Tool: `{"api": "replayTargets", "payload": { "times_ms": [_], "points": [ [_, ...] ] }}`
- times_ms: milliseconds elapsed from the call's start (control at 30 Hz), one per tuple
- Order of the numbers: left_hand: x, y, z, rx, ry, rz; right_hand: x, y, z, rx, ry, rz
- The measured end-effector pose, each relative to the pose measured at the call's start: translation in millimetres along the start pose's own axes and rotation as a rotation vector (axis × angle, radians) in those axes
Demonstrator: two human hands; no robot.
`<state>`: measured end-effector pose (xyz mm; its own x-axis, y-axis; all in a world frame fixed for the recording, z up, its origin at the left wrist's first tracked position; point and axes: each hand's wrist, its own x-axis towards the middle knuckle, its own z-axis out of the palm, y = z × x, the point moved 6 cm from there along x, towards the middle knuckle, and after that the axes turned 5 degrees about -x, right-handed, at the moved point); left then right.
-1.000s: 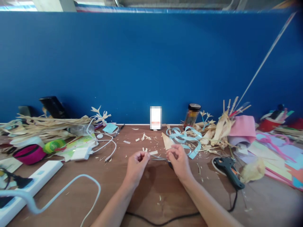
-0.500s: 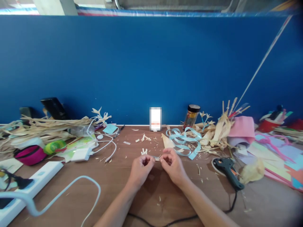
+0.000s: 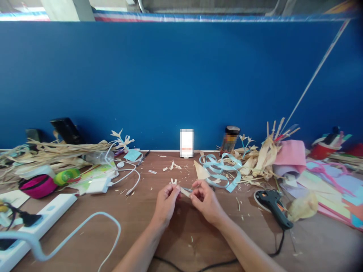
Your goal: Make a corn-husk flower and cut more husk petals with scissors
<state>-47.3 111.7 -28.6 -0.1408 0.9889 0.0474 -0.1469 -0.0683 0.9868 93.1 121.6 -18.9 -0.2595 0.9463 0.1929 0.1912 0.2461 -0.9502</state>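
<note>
A small pale strip point(image 3: 185, 192) spans the gap between my two hands above the brown table. My left hand point(image 3: 168, 200) pinches its left end between thumb and fingers. At the other end, the thumb and fingers of my right hand point(image 3: 204, 198) close on it; a thin greyish piece, too small to make out, shows beside the strip. Pale cut pieces point(image 3: 173, 181) lie just behind my left hand, and more scraps point(image 3: 175, 165) are farther back. Light blue ribbon point(image 3: 218, 166) lies in loops behind my right hand, next to a cream triangular piece point(image 3: 200, 170).
On the right are a glue gun point(image 3: 272, 207), dried husks point(image 3: 262, 156), coloured paper point(image 3: 326, 189) and a jar point(image 3: 229, 140). To the left lie a power strip point(image 3: 49, 215), white cables, a pink pouch point(image 3: 38, 186) and more husks point(image 3: 65, 149). A blue panel point(image 3: 181, 75) stands behind.
My hands have moved slightly apart, the left one shifting left. More of the pale strip shows between them, and it now slants down to the right.
</note>
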Motion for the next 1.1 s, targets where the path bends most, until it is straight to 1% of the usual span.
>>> {"api": "replayTargets", "payload": {
  "times_ms": [167, 333, 367, 433, 500, 533, 667, 767, 900, 1000, 1100],
  "points": [
    [1, -3, 0.8, -0.020, 0.014, -0.001, 0, 1, 4, 0.085, -0.050, 0.022],
    [0, 1, -1.4, -0.029, 0.056, -0.003, 0, 5, 3, 0.144, -0.019, 0.055],
    [0, 3, -0.7, -0.031, 0.047, -0.001, 1, 6, 3, 0.148, -0.007, 0.060],
    [0, 5, 3.1, -0.011, -0.009, 0.005, 1, 7, 1, 0.152, 0.018, 0.065],
    [-1, 6, 7.3, 0.028, -0.072, 0.014, 1, 8, 0, 0.144, 0.032, 0.062],
    [-1, 6, 8.2, 0.042, -0.083, 0.015, 1, 7, 0, 0.134, 0.033, 0.059],
    [-2, 3, 7.9, 0.036, -0.068, 0.014, 0, 4, 3, 0.105, -0.010, 0.040],
    [-3, 2, 9.3, 0.006, -0.078, -0.002, -2, 1, 7, 0.089, -0.041, 0.018],
    [-4, 2, 11.0, 0.039, -0.090, -0.009, -3, -1, 4, 0.074, 0.019, 0.007],
    [-5, 2, 12.3, 0.058, -0.097, 0.004, -2, -2, 4, 0.053, 0.009, 0.001],
    [-4, 3, 11.4, 0.016, -0.081, -0.007, 1, -7, -5, -0.055, 0.037, -0.038]
  ]
}}
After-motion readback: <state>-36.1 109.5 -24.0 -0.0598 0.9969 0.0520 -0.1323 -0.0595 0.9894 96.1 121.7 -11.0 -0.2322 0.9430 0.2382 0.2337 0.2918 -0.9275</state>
